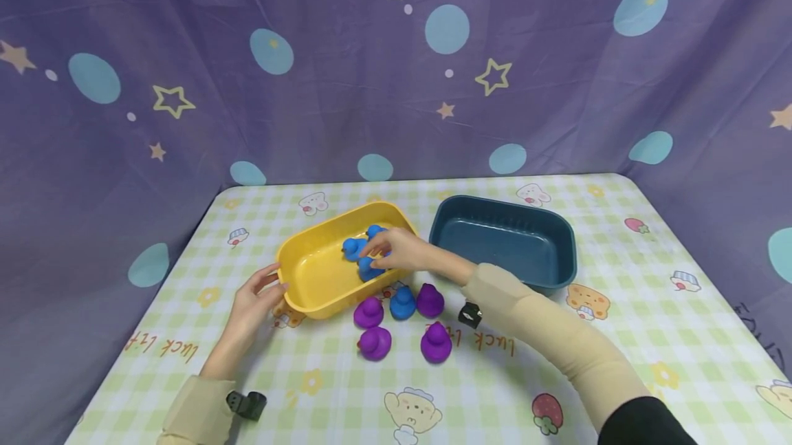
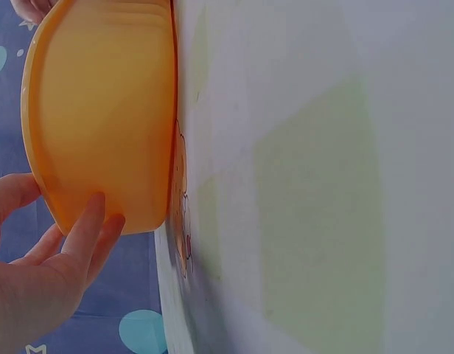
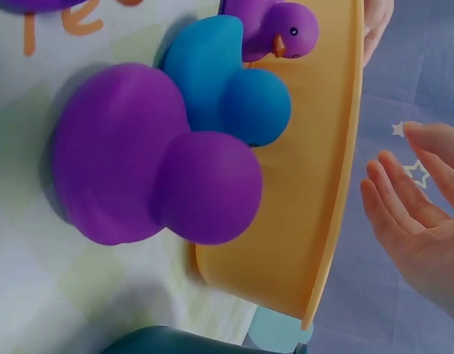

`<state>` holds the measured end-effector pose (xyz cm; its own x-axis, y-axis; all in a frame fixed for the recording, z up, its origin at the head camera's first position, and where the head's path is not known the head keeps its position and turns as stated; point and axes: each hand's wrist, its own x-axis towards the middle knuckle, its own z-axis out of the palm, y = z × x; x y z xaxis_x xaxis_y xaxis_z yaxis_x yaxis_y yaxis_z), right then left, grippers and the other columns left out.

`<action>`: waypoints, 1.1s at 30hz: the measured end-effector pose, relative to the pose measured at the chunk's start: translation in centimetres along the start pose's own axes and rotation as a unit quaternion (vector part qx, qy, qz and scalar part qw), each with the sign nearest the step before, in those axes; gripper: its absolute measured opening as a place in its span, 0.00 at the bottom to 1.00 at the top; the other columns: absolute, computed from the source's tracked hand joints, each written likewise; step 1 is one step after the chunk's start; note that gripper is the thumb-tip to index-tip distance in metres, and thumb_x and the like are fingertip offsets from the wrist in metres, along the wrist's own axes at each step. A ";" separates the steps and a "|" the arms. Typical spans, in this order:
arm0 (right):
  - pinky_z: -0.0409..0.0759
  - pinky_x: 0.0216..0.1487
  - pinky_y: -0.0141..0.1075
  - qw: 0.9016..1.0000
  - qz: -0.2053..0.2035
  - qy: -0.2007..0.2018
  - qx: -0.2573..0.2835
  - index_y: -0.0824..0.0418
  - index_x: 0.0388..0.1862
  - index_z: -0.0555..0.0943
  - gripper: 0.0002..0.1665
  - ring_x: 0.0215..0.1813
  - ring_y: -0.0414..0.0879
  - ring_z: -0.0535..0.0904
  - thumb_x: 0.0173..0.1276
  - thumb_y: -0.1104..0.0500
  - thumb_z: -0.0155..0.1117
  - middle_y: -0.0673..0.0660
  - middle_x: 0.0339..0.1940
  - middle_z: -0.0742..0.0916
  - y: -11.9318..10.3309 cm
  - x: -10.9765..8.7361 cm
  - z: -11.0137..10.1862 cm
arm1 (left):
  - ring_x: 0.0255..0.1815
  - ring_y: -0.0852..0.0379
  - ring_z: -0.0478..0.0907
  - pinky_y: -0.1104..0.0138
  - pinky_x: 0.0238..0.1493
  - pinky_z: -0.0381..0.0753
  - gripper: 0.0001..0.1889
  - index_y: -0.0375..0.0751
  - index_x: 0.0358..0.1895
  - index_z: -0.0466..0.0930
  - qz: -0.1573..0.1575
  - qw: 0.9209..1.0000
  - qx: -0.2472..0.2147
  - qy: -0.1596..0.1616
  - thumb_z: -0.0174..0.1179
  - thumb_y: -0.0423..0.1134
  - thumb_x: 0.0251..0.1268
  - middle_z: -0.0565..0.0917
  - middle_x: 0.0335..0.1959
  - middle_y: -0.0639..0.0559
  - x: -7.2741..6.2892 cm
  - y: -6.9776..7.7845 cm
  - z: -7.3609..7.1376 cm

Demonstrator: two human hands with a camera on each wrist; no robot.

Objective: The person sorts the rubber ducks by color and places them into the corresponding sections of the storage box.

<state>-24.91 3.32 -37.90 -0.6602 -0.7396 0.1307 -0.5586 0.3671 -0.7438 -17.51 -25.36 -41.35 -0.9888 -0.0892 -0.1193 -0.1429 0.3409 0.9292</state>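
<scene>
My left hand [image 1: 255, 300] holds the near left corner of a yellow basin [image 1: 309, 287]. In the left wrist view, fingers [image 2: 87, 228] of that hand lie against the outer wall, and another digit meets the rim. Over the basin's right part hovers my right hand [image 1: 402, 250], its fingers apart with nothing between them in the right wrist view. Beneath it sit blue rubber ducks, one [image 1: 354, 248] left of the fingers and another [image 1: 369, 270] just below. In front of the basin stand a blue duck [image 1: 403, 303] and several purple ducks [image 1: 436, 344].
A dark teal basin [image 1: 504, 242] stands to the right of the yellow one, under the right forearm's far side. The checked tablecloth [image 1: 334, 390] covers the table, with a purple curtain [image 1: 346, 87] behind. Each wrist wears a small black camera [image 1: 247, 405].
</scene>
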 end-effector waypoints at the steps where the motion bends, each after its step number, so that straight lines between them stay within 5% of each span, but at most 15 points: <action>1: 0.76 0.47 0.35 1.000 -0.001 0.003 0.007 0.67 0.42 0.80 0.14 0.46 0.51 0.77 0.56 0.67 0.62 0.62 0.41 0.82 0.0 -0.1 0.0 | 0.36 0.78 0.71 0.81 0.39 0.71 0.28 0.37 0.64 0.57 -0.001 1.000 0.000 0.000 0.54 0.38 0.60 0.65 0.59 0.36 0.0 0.0 0.0; 17: 0.75 0.47 0.43 0.998 -0.042 0.025 0.030 0.68 0.42 0.80 0.13 0.45 0.54 0.78 0.57 0.66 0.60 0.62 0.41 0.83 -0.5 -2.4 -0.1 | 0.37 0.78 0.71 0.81 0.39 0.71 0.29 0.40 0.64 0.58 -0.009 1.000 0.011 0.003 0.54 0.39 0.60 0.65 0.60 0.38 0.2 -0.3 0.0; 33: 0.75 0.47 0.33 0.999 -0.045 0.002 -0.008 0.63 0.41 0.81 0.12 0.45 0.43 0.76 0.56 0.64 0.63 0.54 0.41 0.83 -0.6 -4.6 0.1 | 0.37 0.78 0.71 0.81 0.40 0.71 0.30 0.39 0.65 0.57 -0.006 1.000 0.008 0.001 0.55 0.40 0.60 0.65 0.60 0.38 0.1 -0.2 -0.1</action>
<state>-21.47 6.44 -38.07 -0.6091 -0.7674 0.2002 -0.6237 0.3075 -0.7187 -17.57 -25.56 -41.54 -0.9871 -0.0955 -0.1287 -0.1546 0.3554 0.9218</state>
